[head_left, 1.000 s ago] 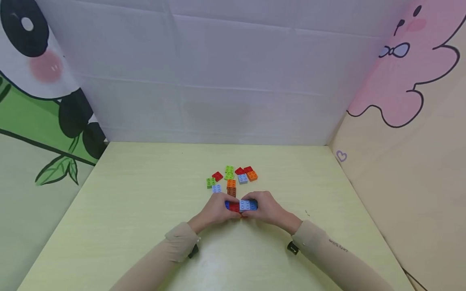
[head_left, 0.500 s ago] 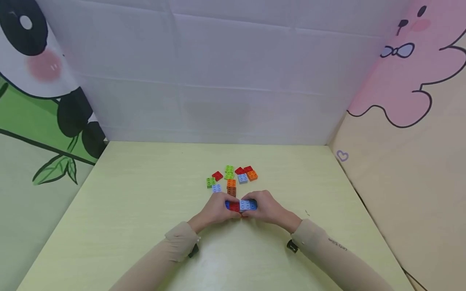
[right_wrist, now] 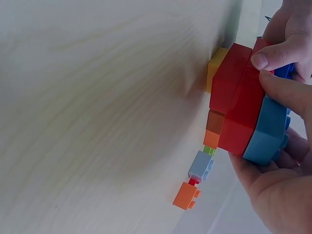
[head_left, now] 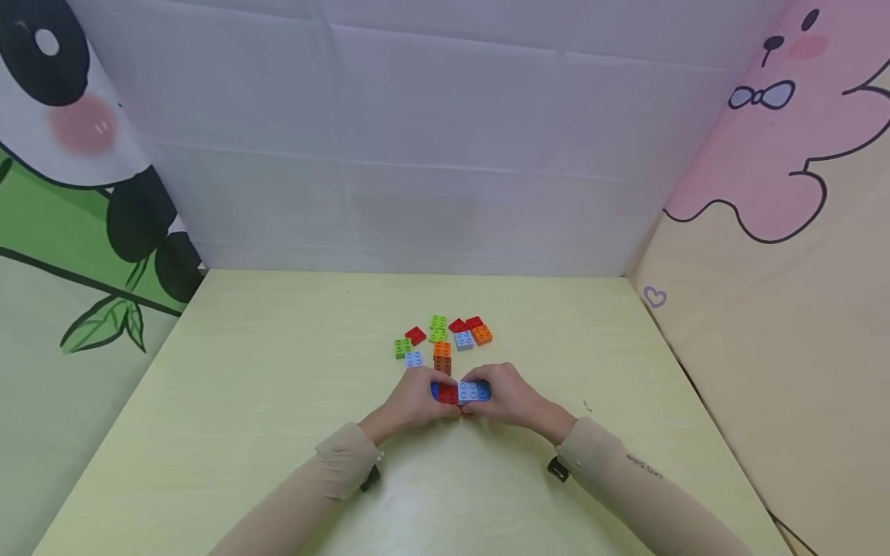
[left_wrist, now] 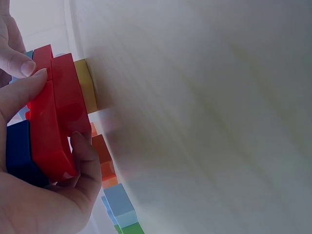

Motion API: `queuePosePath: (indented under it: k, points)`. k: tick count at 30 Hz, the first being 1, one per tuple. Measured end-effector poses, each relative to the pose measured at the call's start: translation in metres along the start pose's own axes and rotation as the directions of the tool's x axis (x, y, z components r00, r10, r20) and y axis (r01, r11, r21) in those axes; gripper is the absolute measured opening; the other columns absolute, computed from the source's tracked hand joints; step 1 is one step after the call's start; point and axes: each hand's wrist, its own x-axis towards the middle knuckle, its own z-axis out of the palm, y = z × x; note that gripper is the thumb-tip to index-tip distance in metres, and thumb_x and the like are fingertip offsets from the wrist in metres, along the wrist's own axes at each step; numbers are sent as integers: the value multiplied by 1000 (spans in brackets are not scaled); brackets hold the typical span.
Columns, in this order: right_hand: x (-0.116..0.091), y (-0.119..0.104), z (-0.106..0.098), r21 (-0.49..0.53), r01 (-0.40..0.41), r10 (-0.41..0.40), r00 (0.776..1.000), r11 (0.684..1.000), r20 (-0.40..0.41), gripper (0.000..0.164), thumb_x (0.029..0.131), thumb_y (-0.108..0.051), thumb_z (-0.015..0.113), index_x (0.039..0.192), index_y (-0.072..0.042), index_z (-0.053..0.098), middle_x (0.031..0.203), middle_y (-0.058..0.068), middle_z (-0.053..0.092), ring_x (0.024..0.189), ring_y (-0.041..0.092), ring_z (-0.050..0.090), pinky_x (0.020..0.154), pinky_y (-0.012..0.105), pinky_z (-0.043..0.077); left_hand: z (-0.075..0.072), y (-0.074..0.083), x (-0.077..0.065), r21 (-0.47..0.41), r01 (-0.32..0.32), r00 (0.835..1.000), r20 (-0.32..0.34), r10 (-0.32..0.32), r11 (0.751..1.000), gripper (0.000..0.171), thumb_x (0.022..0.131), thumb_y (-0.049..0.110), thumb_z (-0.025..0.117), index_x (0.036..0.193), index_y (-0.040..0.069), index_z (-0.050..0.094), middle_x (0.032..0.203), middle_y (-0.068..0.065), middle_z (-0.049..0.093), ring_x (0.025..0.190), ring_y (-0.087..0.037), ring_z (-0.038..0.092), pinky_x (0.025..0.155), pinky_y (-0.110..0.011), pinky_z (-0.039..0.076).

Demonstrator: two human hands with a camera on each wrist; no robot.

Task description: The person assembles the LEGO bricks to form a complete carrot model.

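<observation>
Both hands hold one build of toy building bricks near the middle of the table. My left hand (head_left: pixel 413 398) grips its left end, where a dark blue brick (left_wrist: pixel 20 151) sits on a long red brick (left_wrist: pixel 46 131). At the right end, my right hand (head_left: pixel 514 398) grips around a blue brick (right_wrist: pixel 265 129), with a light blue brick (head_left: pixel 467 391) beside it on top. Another red brick (right_wrist: pixel 229 78) lies under the long red ones, and a yellow brick (right_wrist: pixel 217 63) is lowest, close over the table. The two thumbs almost meet on the near red side.
Beyond the hands, loose bricks lie on the table (head_left: pixel 278 386): orange (head_left: pixel 482 334), light blue (head_left: pixel 463 340), green (head_left: pixel 403 348) and red (head_left: pixel 415 336). An orange brick (head_left: pixel 442 350) and a brown brick (head_left: pixel 442 365) sit just past the build. A pale wall (head_left: pixel 445 216) stands behind.
The hands and the brick build keep the same place and grip. Only the head view shifts slightly.
</observation>
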Motion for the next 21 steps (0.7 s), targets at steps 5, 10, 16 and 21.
queuePosePath:
  k: [5,10,16,21]
  points:
    - [0,0,0,19,-7,7,1000,1000,10,34,79,-29,80,108,-14,69,98,-9,65,85,9,56,75,24,48,0,2,0,1,12,1000,2,-12,1000,39,72,34,84,104,16,74,101,5,61,89,-17,50,78,-35,43]
    - [0,3,3,40,-40,40,999,998,-1,35,78,-31,80,108,-16,68,99,-9,63,88,11,55,77,26,48,0,1,-1,-3,16,1000,3,-16,1000,39,72,34,84,104,16,74,101,6,61,89,-17,50,78,-35,43]
    - [-1,12,11,88,-71,74,997,994,-38,39,77,-36,80,110,-19,68,102,-10,62,92,13,55,79,29,47,0,0,-1,-5,17,1000,-3,-18,1000,39,71,35,84,103,17,74,99,6,60,89,-18,50,77,-35,43]
    - [-2,12,12,114,-79,84,996,990,-41,38,77,-36,80,109,-20,68,103,-9,63,92,13,55,80,30,47,-1,1,-1,-1,20,1000,-8,-20,1000,39,71,36,84,103,18,74,99,6,61,88,-17,50,76,-35,43]
